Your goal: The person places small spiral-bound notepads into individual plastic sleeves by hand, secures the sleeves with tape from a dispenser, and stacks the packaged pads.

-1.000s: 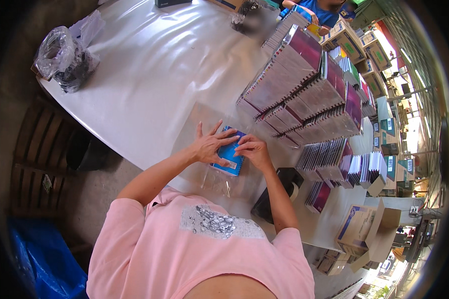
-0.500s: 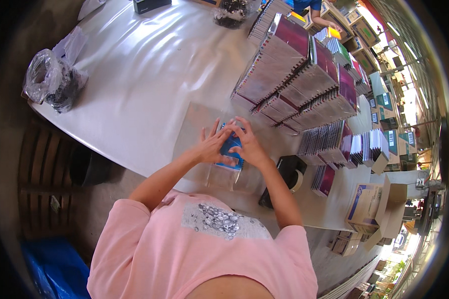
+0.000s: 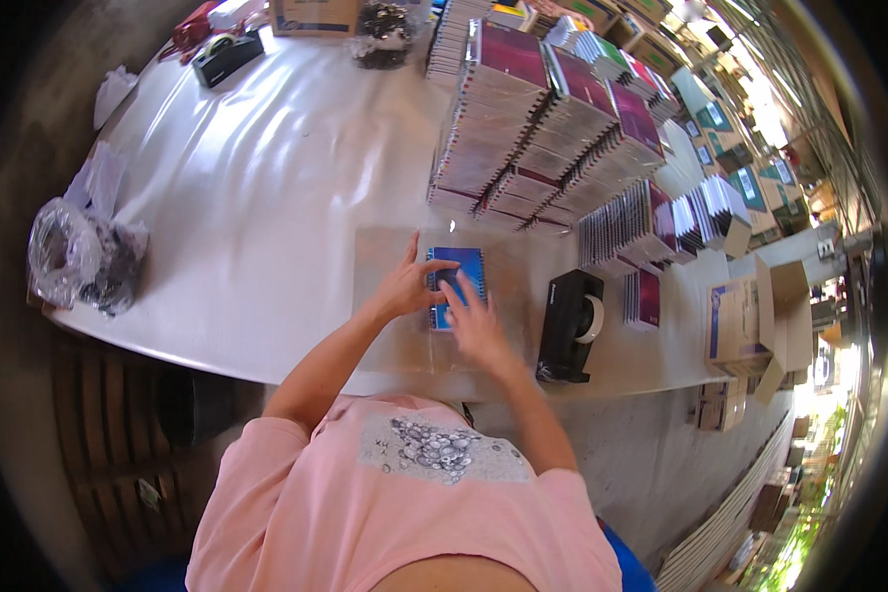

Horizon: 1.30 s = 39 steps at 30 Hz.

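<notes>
Notebook [image 3: 468,259], blue-covered, lies on a pale table [image 3: 266,227] near the edge at six o'clock, a clear plastic sheet [image 3: 390,249] spread around it, as a person in a pink shirt [image 3: 365,513] works with both bare hands. The left hand [image 3: 403,288] reaches in from nine o'clock, fingers apart, one pointing toward twelve and others over the cover. The right hand [image 3: 481,331], slightly blurred, comes in from five o'clock, its fingers apart above the cover; whether the fingertips press on it cannot be told. A black tape dispenser [image 3: 558,331] stands near at four o'clock. Tall stacks of purple spiral notebooks [image 3: 523,118] rise at one o'clock, with a lower row [image 3: 622,237] at two and a small purple pile [image 3: 642,296] at three. Farther out at three sits an open cardboard box [image 3: 740,321]. Across the table, a crumpled clear plastic bag [image 3: 74,252] rests at nine o'clock, and a second dispenser [image 3: 229,61] between ten and eleven.
</notes>
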Available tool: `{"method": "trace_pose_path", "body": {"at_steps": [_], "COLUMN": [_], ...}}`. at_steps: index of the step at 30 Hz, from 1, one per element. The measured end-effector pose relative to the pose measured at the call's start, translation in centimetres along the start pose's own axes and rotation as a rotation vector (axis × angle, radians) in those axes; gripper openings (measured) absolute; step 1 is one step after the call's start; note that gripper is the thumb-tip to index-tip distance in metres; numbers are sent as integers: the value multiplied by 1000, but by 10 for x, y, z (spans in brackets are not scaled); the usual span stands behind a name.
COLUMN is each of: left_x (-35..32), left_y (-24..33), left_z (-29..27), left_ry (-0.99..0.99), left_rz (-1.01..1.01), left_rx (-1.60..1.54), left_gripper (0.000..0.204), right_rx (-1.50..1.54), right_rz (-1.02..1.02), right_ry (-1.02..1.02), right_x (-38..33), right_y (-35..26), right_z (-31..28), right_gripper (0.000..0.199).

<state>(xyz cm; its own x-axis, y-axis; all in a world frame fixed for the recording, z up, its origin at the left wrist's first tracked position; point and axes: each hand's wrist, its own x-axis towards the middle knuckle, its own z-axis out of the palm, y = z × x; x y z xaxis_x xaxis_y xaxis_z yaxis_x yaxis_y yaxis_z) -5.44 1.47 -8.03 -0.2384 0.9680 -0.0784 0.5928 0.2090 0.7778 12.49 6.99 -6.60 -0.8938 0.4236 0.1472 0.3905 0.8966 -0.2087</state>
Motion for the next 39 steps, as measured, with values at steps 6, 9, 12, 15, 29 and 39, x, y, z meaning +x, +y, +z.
{"method": "trace_pose_path", "body": {"at_steps": [6, 9, 12, 15, 29, 39], "left_x": [2, 2, 7, 10, -1, -1], "left_y": [-7, -17, -20, -11, -4, -9], "left_z": [11, 11, 17, 13, 6, 7], "left_ry": [34, 8, 101, 63, 57, -11], "left_rz": [69, 9, 126, 98, 1, -68], "left_rx": [-135, -272, -157, -109, -71, -227], "left_gripper": [55, 58, 57, 57, 60, 60], "right_rx": [567, 480, 212, 525, -274, 1067], "right_rz": [326, 902, 1081, 1065, 1209, 631], "right_ry": [148, 561, 665, 550, 221, 74], "right_x": [-105, -115, -152, -172, -218, -32], "right_y": [-43, -14, 51, 93, 66, 19], "right_z": [-34, -76, -80, -71, -27, -101], "right_gripper": [32, 24, 24, 27, 15, 67]}}
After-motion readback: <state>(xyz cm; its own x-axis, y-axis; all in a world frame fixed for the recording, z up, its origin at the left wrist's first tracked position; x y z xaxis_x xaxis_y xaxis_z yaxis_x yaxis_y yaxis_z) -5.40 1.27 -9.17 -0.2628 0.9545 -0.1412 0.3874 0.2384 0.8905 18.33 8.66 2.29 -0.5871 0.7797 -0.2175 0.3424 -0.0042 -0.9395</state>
